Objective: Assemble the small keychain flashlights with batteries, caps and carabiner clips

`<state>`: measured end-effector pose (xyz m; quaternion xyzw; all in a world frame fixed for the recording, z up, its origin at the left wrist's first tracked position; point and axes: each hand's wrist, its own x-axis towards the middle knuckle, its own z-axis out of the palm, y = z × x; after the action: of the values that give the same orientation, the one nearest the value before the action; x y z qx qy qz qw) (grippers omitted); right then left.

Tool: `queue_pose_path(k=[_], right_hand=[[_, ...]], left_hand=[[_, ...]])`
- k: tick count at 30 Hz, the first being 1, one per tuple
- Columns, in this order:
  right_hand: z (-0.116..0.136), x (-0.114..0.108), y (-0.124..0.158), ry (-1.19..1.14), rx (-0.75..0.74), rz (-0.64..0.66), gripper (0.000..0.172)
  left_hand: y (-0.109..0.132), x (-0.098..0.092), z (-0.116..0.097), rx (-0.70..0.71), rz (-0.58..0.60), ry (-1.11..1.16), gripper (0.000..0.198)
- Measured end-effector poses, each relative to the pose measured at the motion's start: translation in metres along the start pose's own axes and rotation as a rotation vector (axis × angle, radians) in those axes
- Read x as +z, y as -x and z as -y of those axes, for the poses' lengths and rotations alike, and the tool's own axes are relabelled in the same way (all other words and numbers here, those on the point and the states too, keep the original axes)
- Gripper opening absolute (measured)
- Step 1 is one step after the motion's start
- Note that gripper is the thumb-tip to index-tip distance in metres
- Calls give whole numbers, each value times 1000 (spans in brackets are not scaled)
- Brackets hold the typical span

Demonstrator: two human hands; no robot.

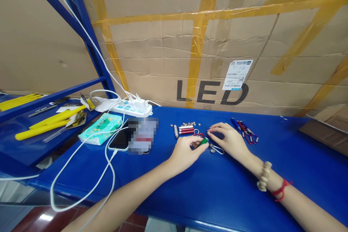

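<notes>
Green tube (pixel 204 141), qty 1, is sitting in the left hand (pixel 187 152), pinched between thumb and fingers. Clock centred on that tube, as viewed: right hand (pixel 232 143) is sitting at 3, fingertips narrow, can't tell if they're gripping anything. 1 silver clip (pixel 212 149) is lying at 4, just beside. Red and silver tubes (pixel 186 130), at least 3, are lying at 10; roughly 7 small round pieces (pixel 189 123) are lying just beyond. Blue and red clip-on tubes (pixel 243 126) are bunching between 2 and 3, overlapping, count unclear. 2 phones (pixel 122 137) and 1 tissue pack (pixel 100 128) are lying at 9, 1 power strip (pixel 148 110) at 10

Writing: carton (pixel 152 50) is showing "LED" at 12; white label (pixel 237 75) is sticking to it at 1, print too small to read

Surface: blue tabletop (pixel 206 188) is carrying the lot. Blue rack frame (pixel 54 97) is standing at 10, red tiled floor (pixel 27 223) is showing at 8
</notes>
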<state>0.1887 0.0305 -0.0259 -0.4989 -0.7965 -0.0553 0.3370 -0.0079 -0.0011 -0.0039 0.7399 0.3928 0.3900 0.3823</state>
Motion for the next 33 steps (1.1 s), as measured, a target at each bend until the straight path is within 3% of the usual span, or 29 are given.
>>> queue_pose_path(k=[4,8,12,16,24,33], right_hand=[[20,-10,-2,-128,-104,-265,11],[42,-18,-2,-116,-289,-372,6],[47,-19,1,-102,-400,-334,16],[45,-20,1,-96,-425,-299,15],[45,-24,1,-27,-344,-121,16],[46,-17,2,-119,-323,-86,11]], left_hand=[[-2,-1,5,13,-72,4,18],[-2,-2,7,22,-88,33,17],[-2,-2,9,28,-100,69,17],[-3,-2,10,-9,-146,103,20],[-3,-5,8,-45,-153,78,21],[-1,-4,10,2,-120,25,19]])
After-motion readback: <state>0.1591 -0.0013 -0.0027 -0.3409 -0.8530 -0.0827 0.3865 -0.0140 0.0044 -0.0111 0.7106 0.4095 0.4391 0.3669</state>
